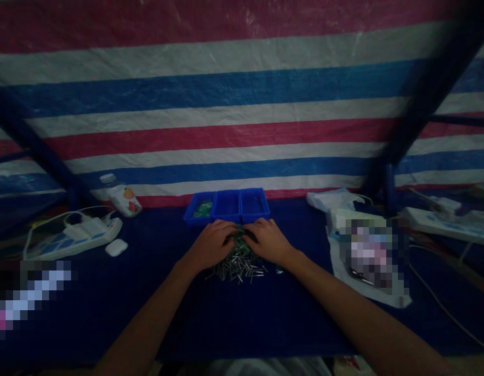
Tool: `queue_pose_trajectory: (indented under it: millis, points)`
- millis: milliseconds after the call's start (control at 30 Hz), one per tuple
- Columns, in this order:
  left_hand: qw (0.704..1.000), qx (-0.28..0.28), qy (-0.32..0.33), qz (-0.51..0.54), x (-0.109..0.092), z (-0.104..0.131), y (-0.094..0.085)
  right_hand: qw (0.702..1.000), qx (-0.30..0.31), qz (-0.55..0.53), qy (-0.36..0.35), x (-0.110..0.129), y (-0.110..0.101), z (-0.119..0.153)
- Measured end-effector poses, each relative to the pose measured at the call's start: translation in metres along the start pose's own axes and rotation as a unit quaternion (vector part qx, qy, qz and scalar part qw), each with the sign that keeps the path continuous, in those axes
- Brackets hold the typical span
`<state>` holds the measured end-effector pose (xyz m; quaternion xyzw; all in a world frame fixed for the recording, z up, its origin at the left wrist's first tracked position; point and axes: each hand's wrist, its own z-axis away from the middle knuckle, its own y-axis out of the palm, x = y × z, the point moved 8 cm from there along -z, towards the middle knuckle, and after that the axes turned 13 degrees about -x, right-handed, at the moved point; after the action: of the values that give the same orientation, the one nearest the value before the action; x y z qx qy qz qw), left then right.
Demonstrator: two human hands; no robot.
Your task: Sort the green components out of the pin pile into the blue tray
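Observation:
Both of my hands rest palm down on a pile of small green parts with thin metal legs (238, 265) in the middle of a dark blue table (234, 318). My left hand (212, 243) covers the pile's left side, its fingers curled over the parts. My right hand (267, 240) covers the right side, and the fingertips of both hands meet over the top of the pile. What the fingers pinch is hidden in the dim light. Just behind the hands stand three small blue bins (226, 206); the left one holds several green parts.
A white power strip (75, 236) with cables and a small white case (116, 247) lie at the left, with a plastic bottle (122, 196) behind. White bags and paper (355, 219) sit at the right, beside another power strip (441, 222). A striped tarpaulin (226, 104) hangs behind the table.

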<state>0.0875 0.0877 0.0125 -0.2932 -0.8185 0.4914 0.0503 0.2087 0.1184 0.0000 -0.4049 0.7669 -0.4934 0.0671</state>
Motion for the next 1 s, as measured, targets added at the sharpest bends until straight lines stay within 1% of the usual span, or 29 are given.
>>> queue_pose_trajectory:
  millis: [133, 233, 300, 400, 467, 533, 600, 700, 767, 833, 1000]
  points:
    - [0.999, -0.041, 0.015, 0.019, -0.003, -0.001, -0.006, 0.999, -0.032, -0.03, 0.021, -0.006, -0.007, -0.002]
    - [0.995, -0.082, 0.029, 0.056, -0.008, -0.001, -0.015, 0.994, -0.066, -0.072, 0.04, -0.01, -0.016, -0.004]
    - [0.988, -0.118, 0.037, 0.086, -0.012, -0.001, -0.023, 0.988, -0.089, -0.115, 0.05, -0.011, -0.024, -0.004]
    - [0.975, -0.195, 0.009, 0.11, -0.008, 0.0, -0.037, 0.972, -0.114, -0.192, 0.067, -0.008, -0.033, -0.002]
    - [0.967, -0.222, -0.03, 0.121, -0.002, 0.001, -0.042, 0.959, -0.124, -0.24, 0.087, -0.007, -0.036, 0.001]
    - [0.966, -0.203, -0.061, 0.146, 0.001, -0.001, -0.039, 0.945, -0.127, -0.28, 0.109, -0.007, -0.037, 0.003]
    - [0.967, -0.161, -0.084, 0.181, 0.002, -0.003, -0.033, 0.933, -0.122, -0.314, 0.127, -0.007, -0.035, 0.005]
    - [0.956, -0.123, -0.136, 0.228, 0.004, -0.004, -0.023, 0.917, -0.111, -0.354, 0.15, -0.009, -0.031, 0.006]
    - [0.945, -0.113, -0.172, 0.254, 0.007, -0.002, -0.018, 0.907, -0.102, -0.375, 0.161, -0.011, -0.028, 0.006]
    - [0.936, -0.107, -0.192, 0.275, 0.008, -0.001, -0.013, 0.9, -0.091, -0.391, 0.17, -0.011, -0.026, 0.006]
    - [0.931, -0.102, -0.198, 0.289, 0.007, -0.001, -0.01, 0.892, -0.076, -0.405, 0.186, -0.012, -0.025, 0.008]
